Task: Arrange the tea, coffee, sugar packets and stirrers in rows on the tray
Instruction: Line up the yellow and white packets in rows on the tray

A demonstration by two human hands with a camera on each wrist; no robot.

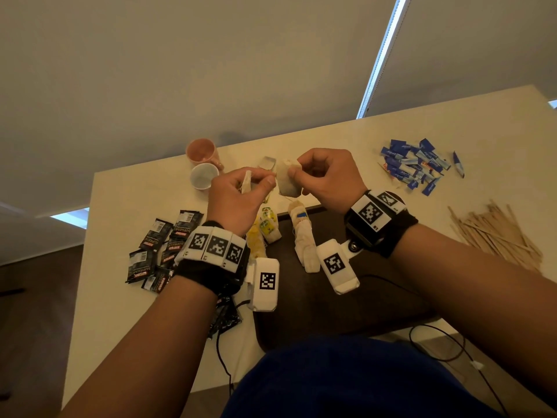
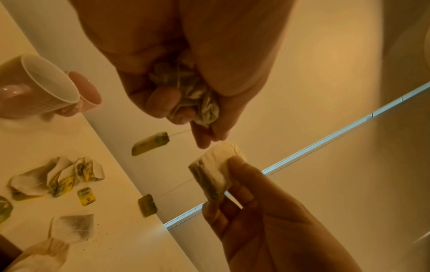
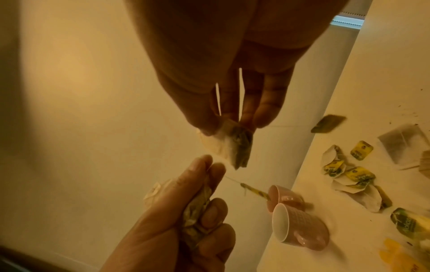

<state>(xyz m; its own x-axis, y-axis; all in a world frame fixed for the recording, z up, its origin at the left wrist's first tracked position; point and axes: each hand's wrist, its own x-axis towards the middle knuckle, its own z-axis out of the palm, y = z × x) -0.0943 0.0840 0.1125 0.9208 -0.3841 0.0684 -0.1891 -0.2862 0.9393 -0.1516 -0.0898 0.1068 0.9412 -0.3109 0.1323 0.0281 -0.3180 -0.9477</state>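
You have both hands lifted over the far part of the table [image 1: 120, 297], above the far edge of the dark tray [image 1: 346, 312]. Your right hand [image 1: 328, 176] pinches one tea bag [image 1: 286, 179] by its top corner between thumb and fingertips, so the bag hangs free, long axis roughly vertical, the dark leaf end lowest; its string trails to a yellow tag [image 2: 147, 205] dangling below. Your left hand [image 1: 238, 200] is curled round a crumpled bunch of tea bags [image 2: 193, 92], with another tag [image 2: 151, 143] swinging off it on its string. I judge you hold them apart to untangle the strings, so that one bag can go down alone. On the tray a short row of tea bags [image 1: 304, 239] already runs from the far edge toward you; the coffee sachets [image 1: 159, 248] lie by the table's left edge, the sugar packets [image 1: 413, 164] toward its far right corner, the stirrers [image 1: 494, 230] near its right edge.
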